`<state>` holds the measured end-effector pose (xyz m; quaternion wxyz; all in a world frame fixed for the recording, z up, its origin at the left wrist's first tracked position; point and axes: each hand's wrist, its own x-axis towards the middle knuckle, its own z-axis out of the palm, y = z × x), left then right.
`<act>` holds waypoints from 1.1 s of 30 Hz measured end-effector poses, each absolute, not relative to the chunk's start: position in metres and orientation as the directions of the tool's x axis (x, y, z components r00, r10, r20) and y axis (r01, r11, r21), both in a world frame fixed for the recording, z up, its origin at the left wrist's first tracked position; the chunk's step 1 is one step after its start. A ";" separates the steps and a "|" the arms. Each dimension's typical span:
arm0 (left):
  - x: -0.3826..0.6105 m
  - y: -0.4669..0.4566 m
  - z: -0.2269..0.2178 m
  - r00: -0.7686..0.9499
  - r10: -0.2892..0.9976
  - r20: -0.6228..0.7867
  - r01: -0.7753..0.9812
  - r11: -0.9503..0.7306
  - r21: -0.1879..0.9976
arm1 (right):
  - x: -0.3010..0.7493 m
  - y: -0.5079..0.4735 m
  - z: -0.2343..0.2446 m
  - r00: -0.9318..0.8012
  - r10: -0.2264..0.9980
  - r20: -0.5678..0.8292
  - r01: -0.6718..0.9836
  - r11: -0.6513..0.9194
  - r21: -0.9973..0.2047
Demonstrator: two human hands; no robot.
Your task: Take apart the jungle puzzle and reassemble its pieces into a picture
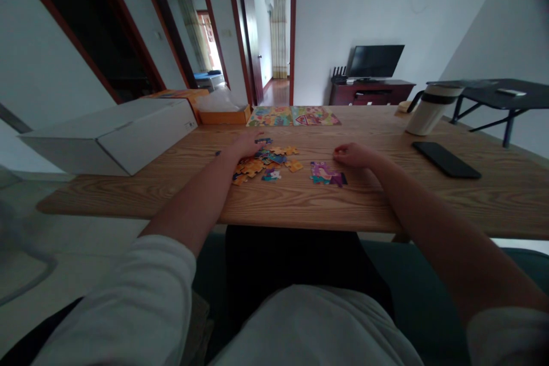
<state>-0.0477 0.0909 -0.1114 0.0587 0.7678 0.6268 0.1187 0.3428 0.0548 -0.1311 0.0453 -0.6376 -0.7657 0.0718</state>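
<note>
The left hand [245, 146] lies flat with fingers spread, its fingertips at the far edge of a loose heap of jigsaw pieces [262, 164] on the wooden bench [300, 209]. The right hand [354, 155] rests with fingers loosely curled, just beside a small joined patch of purple pieces [326, 174]; whether it pinches anything cannot be told. The heap lies low and spread, which suits lifting single pieces by fingertip. Two printed picture panels [270, 116] lie at the bench's far end.
</note>
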 end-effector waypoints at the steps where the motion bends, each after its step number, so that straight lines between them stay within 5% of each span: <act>1: -0.041 0.097 -0.111 0.203 0.972 0.115 0.949 -0.224 0.221 | 0.343 0.055 -0.131 -0.190 0.982 -0.019 0.969 0.184 -0.165; 7: -0.018 0.124 -0.108 0.248 0.969 -0.003 0.957 -0.244 0.154 | 0.343 0.055 -0.132 -0.201 0.979 -0.026 0.969 0.194 -0.154; 14: -0.007 0.121 -0.094 0.251 0.965 0.071 0.946 -0.260 0.192 | 0.341 0.051 -0.126 -0.197 0.980 -0.036 0.971 0.190 -0.148; 21: 0.002 0.107 -0.075 0.265 0.946 0.184 0.893 -0.313 0.324 | 0.338 0.047 -0.123 -0.204 0.978 -0.042 0.964 0.193 -0.183; 24: 0.009 0.100 -0.067 0.234 0.948 0.215 0.797 -0.314 0.516 | 0.339 0.047 -0.123 -0.210 0.977 -0.043 0.956 0.196 -0.217; 28: 0.037 0.081 -0.062 0.257 0.932 0.256 0.484 -0.354 0.801 | 0.334 0.045 -0.119 -0.184 0.974 0.135 0.858 0.226 -0.461; 33: 0.079 0.043 -0.068 0.415 0.871 0.262 0.325 -0.411 0.852 | 0.313 0.030 -0.107 -0.252 0.931 0.265 0.434 0.353 -0.829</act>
